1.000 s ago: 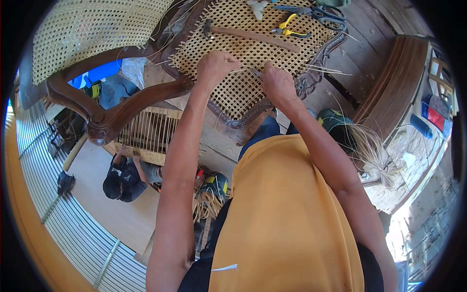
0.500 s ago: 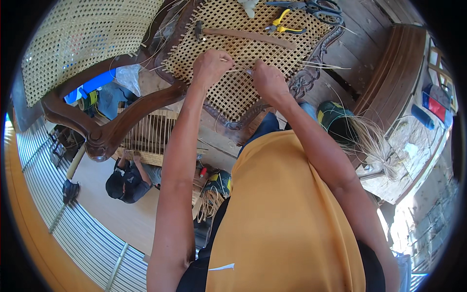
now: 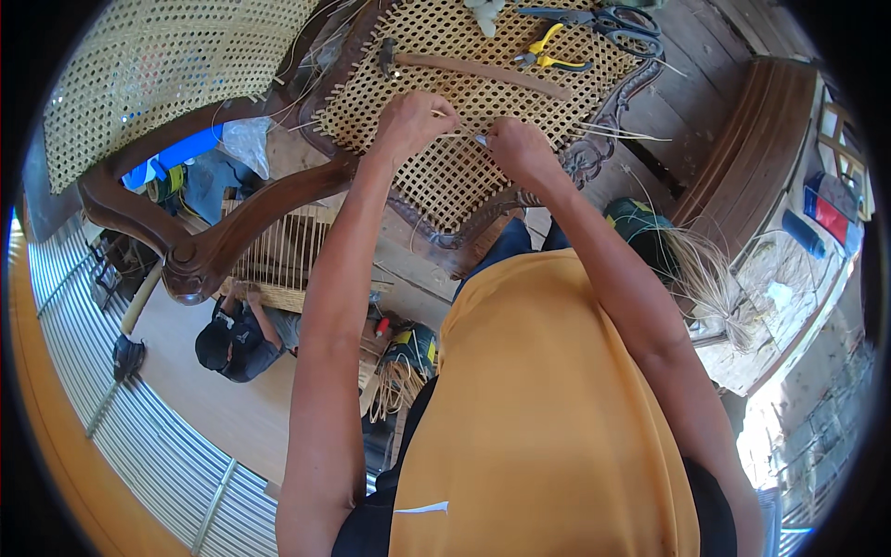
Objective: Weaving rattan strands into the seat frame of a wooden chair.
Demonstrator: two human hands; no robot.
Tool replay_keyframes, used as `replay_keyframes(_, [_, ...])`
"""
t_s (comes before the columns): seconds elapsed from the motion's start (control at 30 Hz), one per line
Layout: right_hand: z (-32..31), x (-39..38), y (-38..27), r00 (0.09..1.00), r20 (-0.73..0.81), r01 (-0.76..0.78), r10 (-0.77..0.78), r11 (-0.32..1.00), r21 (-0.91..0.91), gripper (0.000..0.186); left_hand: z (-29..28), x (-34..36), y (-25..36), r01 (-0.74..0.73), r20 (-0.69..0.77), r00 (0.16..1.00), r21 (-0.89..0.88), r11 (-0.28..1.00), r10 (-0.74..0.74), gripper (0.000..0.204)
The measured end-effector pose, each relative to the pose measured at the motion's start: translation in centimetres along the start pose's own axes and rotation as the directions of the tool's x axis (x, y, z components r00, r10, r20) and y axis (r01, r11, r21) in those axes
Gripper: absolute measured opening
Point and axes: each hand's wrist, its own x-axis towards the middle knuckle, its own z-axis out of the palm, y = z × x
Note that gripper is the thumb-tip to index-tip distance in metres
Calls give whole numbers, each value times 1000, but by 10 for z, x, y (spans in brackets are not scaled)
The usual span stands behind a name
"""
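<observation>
My left hand [image 3: 418, 121] pinches a pale cane strand over the woven cane seat [image 3: 445, 195] in a carved dark wooden frame. Just right of it, my right hand [image 3: 520, 148] is closed on a small light, pointed thing [image 3: 482, 140] that I cannot make out. A hammer [image 3: 473, 74] with a wooden handle lies on the weave beyond my hands, with yellow-handled cutters [image 3: 565, 63] and large dark scissors [image 3: 630, 30] behind it. Loose strands stick out at the seat's right edge.
A caned panel [image 3: 158, 84] and curved wooden arm [image 3: 251, 223] are at left. Below, another person [image 3: 241, 343] works at a slatted woven piece [image 3: 274, 255]. A container of strands [image 3: 640, 232] and a wooden bench [image 3: 733, 158] stand at right; another strand bundle [image 3: 394, 381] is below.
The view has shifted slightly between frames. Both hands keep working close together on the weave, with only small finger and wrist movements; the tools lie as before.
</observation>
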Motion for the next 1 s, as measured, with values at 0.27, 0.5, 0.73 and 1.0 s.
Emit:
replay_keyframes(0.27, [-11, -6, -4, 993, -117, -30, 26, 999, -32, 30, -13, -30, 46, 70, -101, 994, 248, 966, -46, 40])
replay_keyframes(0.5, [-45, -36, 30, 983, -183, -50, 19, 985, -164, 38, 19, -24, 47, -281, -142, 941, 181, 942, 308, 40])
replay_keyframes(0.73, [-38, -37, 24, 978, -189, -85, 90, 996, 37, 38, 19, -12, 60, -94, 72, 993, -55, 994, 98, 25])
replay_keyframes(1.0, [4, -23, 22, 967, -254, -12, 18, 1000, 26, 26, 25, -11, 36, -52, -195, 980, -24, 998, 46, 16])
